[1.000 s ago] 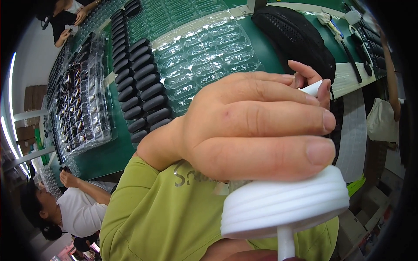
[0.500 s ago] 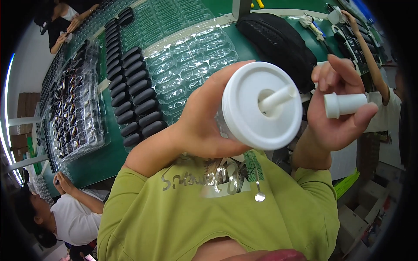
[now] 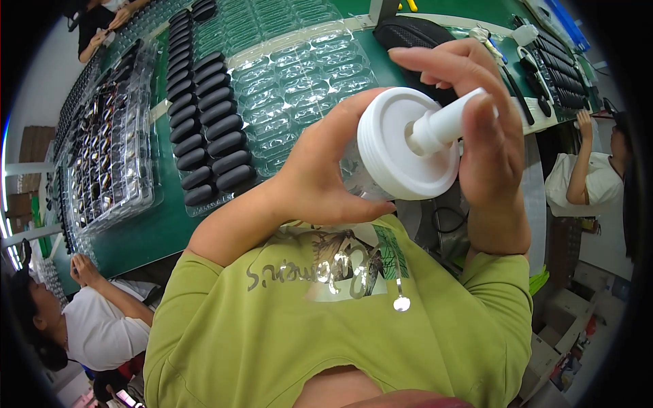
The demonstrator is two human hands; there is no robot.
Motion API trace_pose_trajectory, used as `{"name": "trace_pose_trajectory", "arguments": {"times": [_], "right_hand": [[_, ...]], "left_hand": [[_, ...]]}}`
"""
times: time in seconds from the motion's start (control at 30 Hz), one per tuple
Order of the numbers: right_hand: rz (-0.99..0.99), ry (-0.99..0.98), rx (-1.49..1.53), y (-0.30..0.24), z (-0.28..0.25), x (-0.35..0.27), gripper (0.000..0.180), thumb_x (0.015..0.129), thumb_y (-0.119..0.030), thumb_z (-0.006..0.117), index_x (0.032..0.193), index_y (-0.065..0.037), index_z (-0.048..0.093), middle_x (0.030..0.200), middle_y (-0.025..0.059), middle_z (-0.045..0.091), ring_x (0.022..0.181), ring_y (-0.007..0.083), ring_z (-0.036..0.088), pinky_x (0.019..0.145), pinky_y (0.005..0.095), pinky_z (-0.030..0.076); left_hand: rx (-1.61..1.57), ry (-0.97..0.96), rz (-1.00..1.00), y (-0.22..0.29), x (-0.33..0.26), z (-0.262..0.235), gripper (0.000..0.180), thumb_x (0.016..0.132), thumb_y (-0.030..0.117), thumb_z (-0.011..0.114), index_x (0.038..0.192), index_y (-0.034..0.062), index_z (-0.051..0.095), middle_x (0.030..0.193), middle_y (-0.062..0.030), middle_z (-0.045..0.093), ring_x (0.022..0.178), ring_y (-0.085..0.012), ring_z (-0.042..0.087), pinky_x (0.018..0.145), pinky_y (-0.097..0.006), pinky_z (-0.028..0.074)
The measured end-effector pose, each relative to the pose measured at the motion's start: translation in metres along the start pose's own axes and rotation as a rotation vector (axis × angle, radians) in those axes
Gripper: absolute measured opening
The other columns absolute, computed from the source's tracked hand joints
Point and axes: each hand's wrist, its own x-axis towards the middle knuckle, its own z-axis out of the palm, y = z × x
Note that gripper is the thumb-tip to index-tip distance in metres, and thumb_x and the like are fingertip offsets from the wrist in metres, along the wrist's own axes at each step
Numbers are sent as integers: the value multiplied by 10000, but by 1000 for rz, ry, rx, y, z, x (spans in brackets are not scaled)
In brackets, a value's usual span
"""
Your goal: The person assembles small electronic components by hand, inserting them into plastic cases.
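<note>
Above the green tabletop (image 3: 136,224), our left hand (image 3: 320,177) grips the white-capped bottle (image 3: 401,146); right hand (image 3: 486,129) pinches its white nozzle (image 3: 445,122), fitting it. Next probably pressing it home.

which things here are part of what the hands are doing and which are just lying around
In hand:
- left hand gripping the bottle with white lid
- right hand on the white pump nozzle

Lying about:
- black oval cases
- clear blister trays
- black pouch
- green table
</note>
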Motion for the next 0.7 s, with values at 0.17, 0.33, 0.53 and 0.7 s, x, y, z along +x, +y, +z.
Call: {"name": "trace_pose_trajectory", "arguments": {"times": [0.17, 0.33, 0.53, 0.7], "right_hand": [[17, -2, -40, -1, 3, -4, 703, 1011, -592, 381, 1189, 6, 705, 1039, 92, 524, 978, 192, 490, 878, 298, 365], [10, -33, -174, 1, 1, -5, 678, 996, -594, 426, 1253, -27, 693, 1083, 112, 529, 1037, 221, 494, 925, 325, 372], [47, -94, -164, 1, 0, -10, 631, 995, -566, 445, 1276, -57, 690, 1126, 116, 544, 1091, 234, 493, 951, 345, 375], [-19, -196, -274, 4, -1, -6, 605, 991, -534, 470, 1306, -59, 672, 1172, 129, 546, 1106, 236, 495, 972, 349, 370]], "left_hand": [[14, -2, 9, 1, 1, 2, 1098, 621, 171, 940, 1500, -13, 308, 1432, -155, 480, 1314, -253, 498, 1097, -406, 393], [36, 22, -1, 1, -2, 2, 1104, 619, 163, 941, 1504, -12, 307, 1428, -156, 488, 1322, -256, 493, 1103, -406, 390], [47, 40, 25, 1, 1, 1, 1085, 623, 134, 931, 1503, -12, 314, 1417, -154, 501, 1312, -255, 505, 1098, -401, 402], [58, -2, -52, 1, 0, -5, 1071, 632, 125, 917, 1505, -9, 312, 1410, -153, 509, 1291, -258, 529, 1074, -396, 433]]}}
